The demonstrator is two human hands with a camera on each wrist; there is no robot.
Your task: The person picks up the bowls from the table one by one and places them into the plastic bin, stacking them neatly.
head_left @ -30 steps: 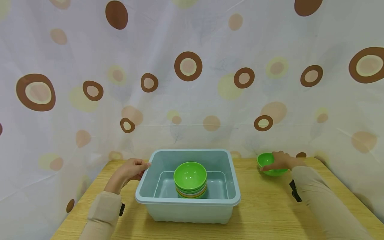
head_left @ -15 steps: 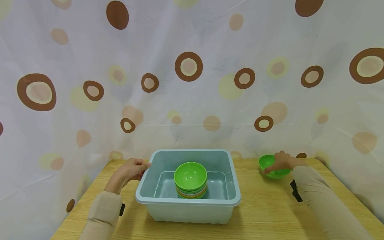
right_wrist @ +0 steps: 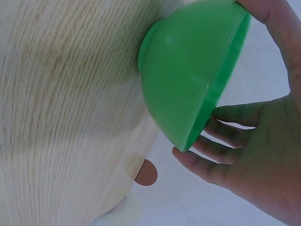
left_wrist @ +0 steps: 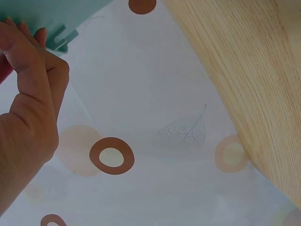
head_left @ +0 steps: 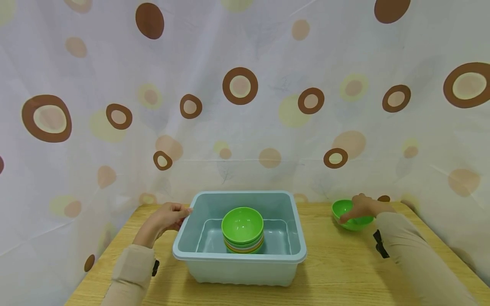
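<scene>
Two hands are at work: the left hand (head_left: 167,218) stays pinched on the left rim of the pale blue tub (head_left: 183,250), which holds a stack of bowls (head_left: 243,231). Over the last second the right hand (head_left: 361,207), grasping the green bowl (head_left: 350,214) over its rim, has slid it slightly rightward near the table's (head_left: 337,267) far right corner, away from the tub. That bowl has no long axis; it tilts, mouth facing up and left.

Plastic ware on a wood-grain table, against a printed cloth backdrop.
The green bowl (head_left: 346,216) at 3 o'clock, gripped by the right hand (head_left: 361,207), is smooth, glossy plastic; the stacked bowls (head_left: 243,229) at 6 o'clock show the same sheen. The pale blue tub (head_left: 239,256), its rim held by the left hand (head_left: 166,216), is semi-matt plastic. The table (head_left: 337,272) has a light, matt wood-grain finish. The curtain (head_left: 245,93), from 9 to 3 o'clock, is thin, creased cloth.
</scene>
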